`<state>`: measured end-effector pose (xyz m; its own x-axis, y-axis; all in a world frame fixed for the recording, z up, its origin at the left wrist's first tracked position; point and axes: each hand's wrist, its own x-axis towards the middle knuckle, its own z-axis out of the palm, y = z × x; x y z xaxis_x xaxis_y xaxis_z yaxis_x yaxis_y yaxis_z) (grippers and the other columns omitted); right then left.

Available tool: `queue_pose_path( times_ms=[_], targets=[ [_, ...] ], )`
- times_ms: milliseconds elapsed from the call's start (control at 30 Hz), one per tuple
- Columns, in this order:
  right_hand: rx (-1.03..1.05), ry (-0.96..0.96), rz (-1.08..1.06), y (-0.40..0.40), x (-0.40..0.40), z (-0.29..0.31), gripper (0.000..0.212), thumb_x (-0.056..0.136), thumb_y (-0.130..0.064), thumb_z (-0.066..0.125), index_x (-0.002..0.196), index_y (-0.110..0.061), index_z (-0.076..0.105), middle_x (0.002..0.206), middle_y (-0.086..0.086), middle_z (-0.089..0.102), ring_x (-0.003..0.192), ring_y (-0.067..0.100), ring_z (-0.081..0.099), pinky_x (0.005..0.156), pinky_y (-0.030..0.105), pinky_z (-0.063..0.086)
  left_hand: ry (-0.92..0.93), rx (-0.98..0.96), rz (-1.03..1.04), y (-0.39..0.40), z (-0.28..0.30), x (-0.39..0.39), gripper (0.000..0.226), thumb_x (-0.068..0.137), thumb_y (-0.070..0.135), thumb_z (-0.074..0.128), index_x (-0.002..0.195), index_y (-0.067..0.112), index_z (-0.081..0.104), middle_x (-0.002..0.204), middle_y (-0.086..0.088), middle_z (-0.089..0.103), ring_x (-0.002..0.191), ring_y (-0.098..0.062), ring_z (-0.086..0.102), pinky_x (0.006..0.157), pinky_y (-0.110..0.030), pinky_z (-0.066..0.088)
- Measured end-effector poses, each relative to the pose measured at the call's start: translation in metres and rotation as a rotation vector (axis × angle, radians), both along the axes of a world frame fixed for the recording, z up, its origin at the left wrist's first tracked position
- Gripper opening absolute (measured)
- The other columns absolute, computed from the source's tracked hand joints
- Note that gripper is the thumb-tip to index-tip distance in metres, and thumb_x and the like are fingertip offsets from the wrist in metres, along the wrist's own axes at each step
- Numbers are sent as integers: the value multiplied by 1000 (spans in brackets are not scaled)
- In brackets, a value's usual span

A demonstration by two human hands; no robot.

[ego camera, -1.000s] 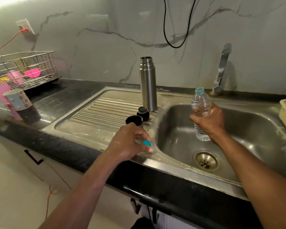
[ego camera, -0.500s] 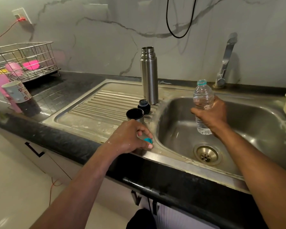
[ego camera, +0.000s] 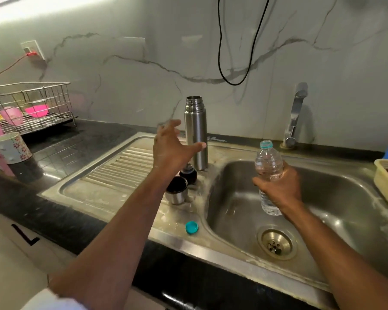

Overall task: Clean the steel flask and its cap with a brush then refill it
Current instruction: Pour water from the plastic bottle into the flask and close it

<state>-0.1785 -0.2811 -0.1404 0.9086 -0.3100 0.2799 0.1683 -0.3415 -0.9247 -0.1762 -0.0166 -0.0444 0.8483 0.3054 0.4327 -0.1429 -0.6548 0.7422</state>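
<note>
Since a moment ago the left hand (ego camera: 170, 148) has let go of the teal bottle cap (ego camera: 192, 227), now lying on the sink rim, and has reached up with fingers spread apart beside the steel flask (ego camera: 196, 133). That flask stands upright and uncapped on the draining surface (ego camera: 112, 175), its cup-shaped cap (ego camera: 177, 193) and black stopper (ego camera: 188, 173) just in front, while the right hand (ego camera: 278, 191) is clamped round an open water bottle (ego camera: 268, 173) held over the sink basin (ego camera: 336, 198)

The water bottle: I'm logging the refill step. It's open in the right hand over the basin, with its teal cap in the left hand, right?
Not quite. The head view shows the teal cap lying on the sink rim; the left hand is empty, reaching toward the steel flask.
</note>
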Motion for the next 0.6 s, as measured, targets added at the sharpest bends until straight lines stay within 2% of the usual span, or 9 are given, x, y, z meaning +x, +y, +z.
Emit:
queue_pose_path(
  times_ms=[100,167,267,367,500,600],
  targets=[
    [9,-12,-11,-1,3,-2,43,65,-5,91,103,-17,74,84,-2,76,78,17,74,73,29,57,83,-53,65,-9,3,48,114,60,49,100,153,19,40,149,-5,53,136,-24,54,115,-42,46],
    [15,-22,-23,-1,4,-3,44,64,-4,91,102,-17,74,84,-2,76,78,16,74,73,28,55,144,-79,74,-17,2,70,124,56,50,101,154,15,34,153,-9,49,140,-30,51,116,-47,45],
    [7,-32,-40,-1,7,-7,41,61,-6,92,97,-18,74,81,-3,77,76,15,74,75,33,60,101,-69,110,-27,-1,86,110,55,48,101,140,15,39,136,-8,59,127,-32,60,108,-50,51],
    [10,-36,-37,-1,8,-8,40,60,-7,91,93,-21,72,80,-5,76,75,13,74,74,32,60,93,-129,91,-34,-2,94,96,62,39,100,134,17,41,128,-7,64,119,-31,64,102,-43,51],
    [21,-29,-38,-1,6,-7,39,60,-8,90,91,-24,71,80,-7,76,75,11,74,72,30,59,44,-210,75,-36,-4,101,76,62,28,101,123,18,57,108,2,66,107,-25,69,88,-31,48],
    [25,-19,-44,-4,7,-6,40,61,-9,91,93,-23,72,82,-6,77,76,12,74,71,30,58,-12,-218,-15,-48,-4,95,71,58,24,102,115,19,59,101,5,68,96,-21,70,84,-32,53]
  ],
)
